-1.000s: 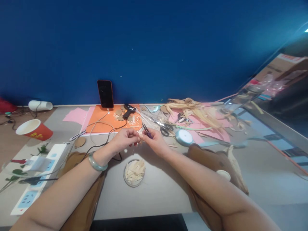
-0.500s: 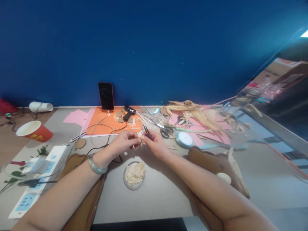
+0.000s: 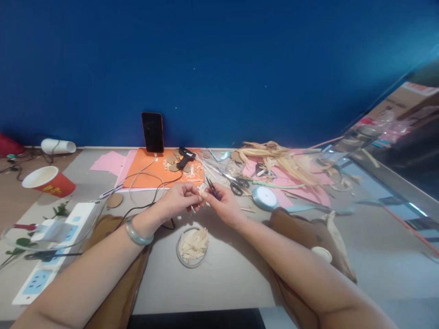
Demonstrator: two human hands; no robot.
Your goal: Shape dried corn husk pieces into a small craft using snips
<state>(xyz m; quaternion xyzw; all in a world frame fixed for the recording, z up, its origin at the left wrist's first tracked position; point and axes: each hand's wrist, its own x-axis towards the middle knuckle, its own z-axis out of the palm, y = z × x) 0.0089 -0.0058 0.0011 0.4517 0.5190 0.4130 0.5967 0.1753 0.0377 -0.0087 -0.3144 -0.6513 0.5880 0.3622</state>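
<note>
My left hand (image 3: 180,199), with a jade bangle on the wrist, is closed in a pinch on a small pale strip of straw (image 3: 196,206). My right hand (image 3: 223,204) is closed on small purple snips (image 3: 211,187), their blades pointing up and away. The two hands meet fingertip to fingertip above the grey table (image 3: 219,278). Just below them stands a small round glass dish (image 3: 192,246) filled with cut pale strips.
Behind the hands lie an orange sheet (image 3: 154,173) with a black glue gun (image 3: 184,157), a phone (image 3: 152,132) leaning on the blue wall, black scissors (image 3: 236,185), a ribbon spool (image 3: 263,197) and a heap of dried husks (image 3: 274,157). At left are a red cup (image 3: 48,182) and a power strip (image 3: 55,246).
The hands have stayed together in nearly the same spot; the view shifted slightly. The pale strip hangs a little differently below my left fingers.
</note>
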